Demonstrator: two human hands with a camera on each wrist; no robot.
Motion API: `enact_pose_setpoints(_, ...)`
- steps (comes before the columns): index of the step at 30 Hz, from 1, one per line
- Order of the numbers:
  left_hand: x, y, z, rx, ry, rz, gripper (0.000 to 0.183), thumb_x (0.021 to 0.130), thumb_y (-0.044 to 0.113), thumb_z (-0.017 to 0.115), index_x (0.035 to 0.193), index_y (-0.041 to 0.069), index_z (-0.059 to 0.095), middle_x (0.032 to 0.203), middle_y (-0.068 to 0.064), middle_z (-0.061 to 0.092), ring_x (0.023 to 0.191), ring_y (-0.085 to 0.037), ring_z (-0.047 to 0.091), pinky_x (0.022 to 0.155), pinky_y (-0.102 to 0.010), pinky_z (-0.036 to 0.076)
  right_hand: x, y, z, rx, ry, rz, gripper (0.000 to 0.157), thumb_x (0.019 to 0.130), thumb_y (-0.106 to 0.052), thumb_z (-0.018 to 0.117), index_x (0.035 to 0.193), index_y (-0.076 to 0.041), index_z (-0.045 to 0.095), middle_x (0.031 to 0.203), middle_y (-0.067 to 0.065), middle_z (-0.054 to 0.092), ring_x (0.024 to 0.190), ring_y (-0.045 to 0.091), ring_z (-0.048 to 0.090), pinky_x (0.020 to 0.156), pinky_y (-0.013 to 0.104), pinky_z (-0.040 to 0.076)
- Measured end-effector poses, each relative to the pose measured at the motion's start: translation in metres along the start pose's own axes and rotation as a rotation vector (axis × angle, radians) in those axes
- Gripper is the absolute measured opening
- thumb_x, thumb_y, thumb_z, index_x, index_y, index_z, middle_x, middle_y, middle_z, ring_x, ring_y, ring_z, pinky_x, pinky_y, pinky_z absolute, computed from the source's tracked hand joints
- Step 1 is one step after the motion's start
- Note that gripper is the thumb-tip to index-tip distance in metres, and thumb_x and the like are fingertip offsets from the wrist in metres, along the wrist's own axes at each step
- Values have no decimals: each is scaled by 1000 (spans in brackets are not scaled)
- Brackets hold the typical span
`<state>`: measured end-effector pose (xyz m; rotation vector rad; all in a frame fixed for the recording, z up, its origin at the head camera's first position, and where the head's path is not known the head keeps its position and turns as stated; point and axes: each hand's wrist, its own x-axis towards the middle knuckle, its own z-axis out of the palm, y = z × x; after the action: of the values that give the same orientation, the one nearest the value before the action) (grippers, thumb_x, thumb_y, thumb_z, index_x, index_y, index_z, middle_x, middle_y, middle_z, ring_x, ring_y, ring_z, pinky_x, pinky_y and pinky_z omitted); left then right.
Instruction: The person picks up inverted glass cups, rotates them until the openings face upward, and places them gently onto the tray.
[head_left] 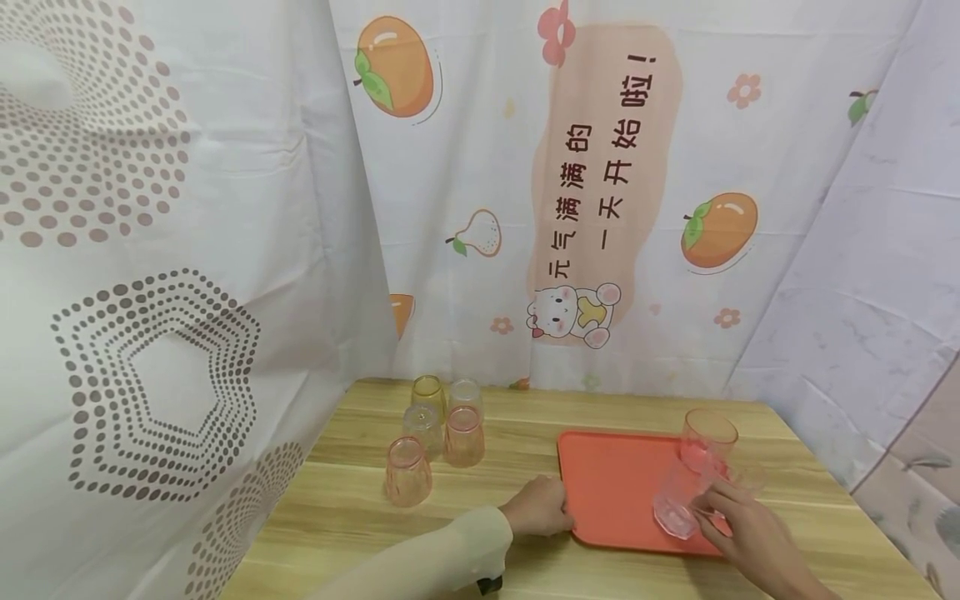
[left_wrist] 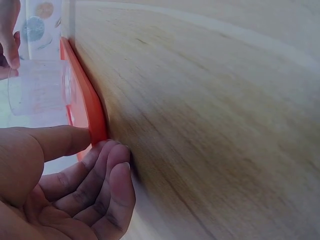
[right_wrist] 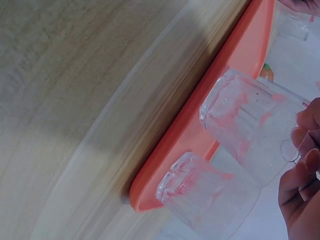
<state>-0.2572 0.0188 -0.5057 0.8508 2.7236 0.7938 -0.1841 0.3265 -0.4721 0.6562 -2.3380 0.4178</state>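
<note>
The step in hand looks like setting a clear glass (head_left: 673,515) on the red tray (head_left: 615,483): the right hand (head_left: 742,525) pinches its rim, the left hand (head_left: 538,507) pinches the tray's edge. Whether its base touches is unclear; the next move likely calls for levelling it before release.

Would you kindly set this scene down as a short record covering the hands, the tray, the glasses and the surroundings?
Left hand: pinches the left rim of the red tray
Right hand: pinches a clear glass near its rim, over the tray's right part; base contact unclear
Another glass: on the tray, beside the held one
Left of tray: five more glasses, one yellowish
Surface: wood-grain table
Backdrop: printed curtains
</note>
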Motion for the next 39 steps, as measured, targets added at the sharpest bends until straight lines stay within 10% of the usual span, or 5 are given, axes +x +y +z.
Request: enact_pose_setpoints(39, -1, 4, -2, 32, 0, 0, 43, 82, 18, 71, 45, 15, 49, 35, 9, 43, 28, -2, 37, 30, -16, 28, -5, 10, -10, -61, -40, -47, 34, 56, -10, 82, 74, -31, 62, 78, -23, 44, 67, -2, 46, 53, 15, 35)
